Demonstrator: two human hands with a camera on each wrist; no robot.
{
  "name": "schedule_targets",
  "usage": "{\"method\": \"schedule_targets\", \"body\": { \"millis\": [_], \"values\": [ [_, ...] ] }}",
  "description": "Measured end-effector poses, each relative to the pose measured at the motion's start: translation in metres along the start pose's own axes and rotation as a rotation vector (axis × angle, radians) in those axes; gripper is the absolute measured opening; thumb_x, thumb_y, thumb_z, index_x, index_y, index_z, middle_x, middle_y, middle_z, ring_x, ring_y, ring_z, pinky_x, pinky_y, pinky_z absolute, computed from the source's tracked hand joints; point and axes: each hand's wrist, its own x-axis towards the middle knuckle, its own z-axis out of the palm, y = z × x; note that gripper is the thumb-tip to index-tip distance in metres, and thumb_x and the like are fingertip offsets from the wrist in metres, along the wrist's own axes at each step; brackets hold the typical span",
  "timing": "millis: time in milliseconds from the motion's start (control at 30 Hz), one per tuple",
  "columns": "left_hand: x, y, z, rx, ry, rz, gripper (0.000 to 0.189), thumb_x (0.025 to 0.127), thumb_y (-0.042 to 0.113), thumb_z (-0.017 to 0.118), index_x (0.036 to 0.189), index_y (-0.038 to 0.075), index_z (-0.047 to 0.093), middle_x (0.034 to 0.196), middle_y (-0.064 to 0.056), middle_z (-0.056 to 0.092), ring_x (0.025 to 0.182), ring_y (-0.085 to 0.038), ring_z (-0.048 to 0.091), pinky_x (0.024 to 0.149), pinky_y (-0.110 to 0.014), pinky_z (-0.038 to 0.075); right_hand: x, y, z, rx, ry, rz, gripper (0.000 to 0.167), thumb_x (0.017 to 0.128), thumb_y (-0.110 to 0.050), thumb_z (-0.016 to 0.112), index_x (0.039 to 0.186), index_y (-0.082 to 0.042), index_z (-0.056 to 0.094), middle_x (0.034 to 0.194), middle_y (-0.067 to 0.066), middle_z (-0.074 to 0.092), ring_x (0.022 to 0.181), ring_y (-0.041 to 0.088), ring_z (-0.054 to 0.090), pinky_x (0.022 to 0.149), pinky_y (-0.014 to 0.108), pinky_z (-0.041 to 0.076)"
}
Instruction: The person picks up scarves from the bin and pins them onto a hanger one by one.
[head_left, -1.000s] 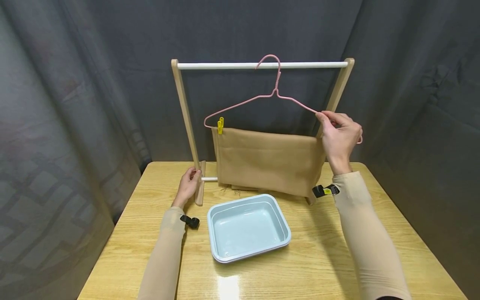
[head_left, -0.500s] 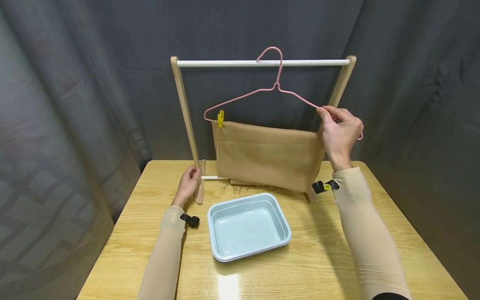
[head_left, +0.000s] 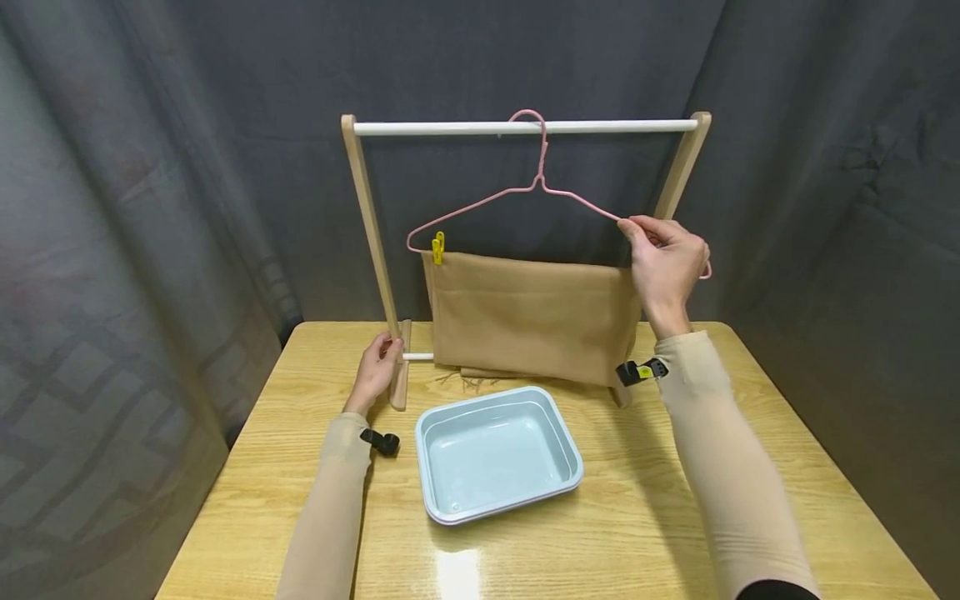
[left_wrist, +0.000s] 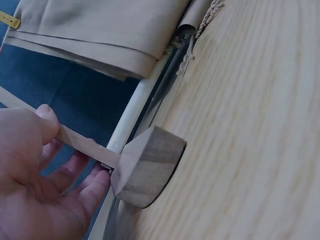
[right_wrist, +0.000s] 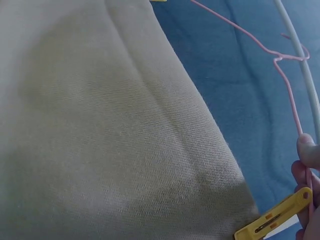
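My right hand (head_left: pixel 666 262) pinches the right arm of a pink hanger (head_left: pixel 487 200), whose hook (head_left: pixel 528 113) loops over the rack's white top rail (head_left: pixel 435 129). From the hanger hangs a folded beige cloth (head_left: pixel 532 317) with a fringe. A yellow clothespin (head_left: pixel 438 248) clips its left corner; another yellow clothespin (right_wrist: pixel 272 216) shows by the right fingers in the right wrist view. Low on the rack's left wooden leg (head_left: pixel 371 225) is my left hand (head_left: pixel 375 371), its thumb and fingers around the wood. The left wrist view shows this grip just above the foot (left_wrist: pixel 147 170).
A pale blue plastic basin (head_left: pixel 495 458) stands on the wooden table (head_left: pixel 600 533) in front of the rack. The rack's lower white bar (head_left: pixel 418 357) runs behind the cloth. Dark curtains (head_left: pixel 247 83) surround the table on the back and sides.
My right hand raised the hanger slightly, then lowered it and shifted it left. The hook's tip went from in front of the rail to behind it. My left hand stayed put.
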Motion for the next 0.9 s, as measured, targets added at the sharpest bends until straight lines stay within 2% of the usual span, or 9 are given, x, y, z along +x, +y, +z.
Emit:
{"method": "schedule_targets", "body": {
  "millis": [133, 200, 367, 500, 600, 700, 800, 900],
  "values": [
    [0.0, 0.001, 0.0, -0.003, 0.003, 0.002, 0.048, 0.116, 0.031, 0.046, 0.154, 0.002, 0.049, 0.147, -0.029, 0.057, 0.138, -0.043, 0.054, 0.117, -0.057, 0.044, -0.003, 0.003, 0.001, 0.018, -0.011, 0.01, 0.023, 0.09, -0.035, 0.088, 0.097, -0.013, 0.088, 0.079, -0.02, 0.072, 0.07, -0.012, 0.052, 0.083, 0.026, 0.027],
    [0.0, 0.003, 0.001, 0.0, 0.001, 0.008, 0.048, 0.115, 0.03, 0.047, 0.154, 0.001, 0.049, 0.146, -0.029, 0.057, 0.138, -0.044, 0.054, 0.117, -0.057, 0.044, -0.004, 0.006, 0.0, 0.033, -0.02, 0.029, 0.024, 0.09, -0.035, 0.088, 0.098, -0.012, 0.088, 0.08, -0.021, 0.073, 0.07, -0.012, 0.054, 0.081, 0.024, 0.027],
    [0.001, 0.004, 0.005, 0.008, -0.004, 0.019, 0.047, 0.115, 0.03, 0.047, 0.152, 0.001, 0.05, 0.143, -0.03, 0.058, 0.134, -0.044, 0.055, 0.115, -0.057, 0.045, -0.009, 0.012, -0.002, 0.051, -0.051, 0.07, 0.026, 0.09, -0.035, 0.087, 0.101, -0.012, 0.087, 0.089, -0.006, 0.081, 0.071, -0.012, 0.06, 0.073, 0.019, 0.037],
    [0.001, 0.003, 0.006, -0.002, -0.009, 0.022, 0.046, 0.115, 0.029, 0.048, 0.152, 0.001, 0.051, 0.142, -0.029, 0.059, 0.134, -0.043, 0.056, 0.114, -0.056, 0.046, -0.013, 0.017, -0.003, 0.045, -0.089, 0.055, 0.025, 0.092, -0.032, 0.085, 0.103, -0.009, 0.087, 0.098, 0.009, 0.083, 0.071, -0.014, 0.061, 0.069, 0.012, 0.044],
    [0.001, 0.002, 0.006, 0.001, -0.011, 0.024, 0.046, 0.115, 0.028, 0.048, 0.152, 0.001, 0.051, 0.143, -0.029, 0.059, 0.135, -0.042, 0.056, 0.115, -0.056, 0.045, -0.016, 0.02, -0.004, 0.035, -0.117, 0.037, 0.024, 0.095, -0.029, 0.083, 0.104, -0.007, 0.086, 0.098, 0.013, 0.083, 0.069, -0.013, 0.06, 0.066, 0.011, 0.044],
    [0.002, 0.001, 0.006, 0.001, -0.014, 0.026, 0.046, 0.115, 0.029, 0.047, 0.152, 0.001, 0.05, 0.144, -0.029, 0.058, 0.135, -0.042, 0.055, 0.114, -0.056, 0.045, -0.017, 0.022, -0.007, 0.034, -0.138, 0.029, 0.023, 0.095, -0.027, 0.083, 0.104, -0.007, 0.086, 0.091, 0.006, 0.082, 0.065, -0.009, 0.057, 0.062, 0.013, 0.042],
    [0.003, 0.001, 0.005, 0.004, -0.011, 0.026, 0.046, 0.116, 0.029, 0.046, 0.153, 0.002, 0.05, 0.145, -0.029, 0.058, 0.134, -0.043, 0.056, 0.113, -0.057, 0.045, -0.019, 0.024, -0.01, 0.04, -0.171, 0.031, 0.023, 0.095, -0.028, 0.083, 0.104, -0.007, 0.086, 0.08, -0.012, 0.075, 0.062, -0.006, 0.055, 0.057, 0.015, 0.04],
    [0.004, 0.001, 0.002, 0.003, -0.003, 0.025, 0.046, 0.116, 0.029, 0.047, 0.153, 0.002, 0.051, 0.145, -0.029, 0.059, 0.133, -0.043, 0.056, 0.113, -0.057, 0.046, -0.022, 0.027, -0.011, 0.063, -0.217, 0.052, 0.025, 0.096, -0.029, 0.081, 0.105, -0.007, 0.086, 0.076, -0.026, 0.067, 0.061, -0.005, 0.058, 0.056, 0.012, 0.044]
  ]
}}
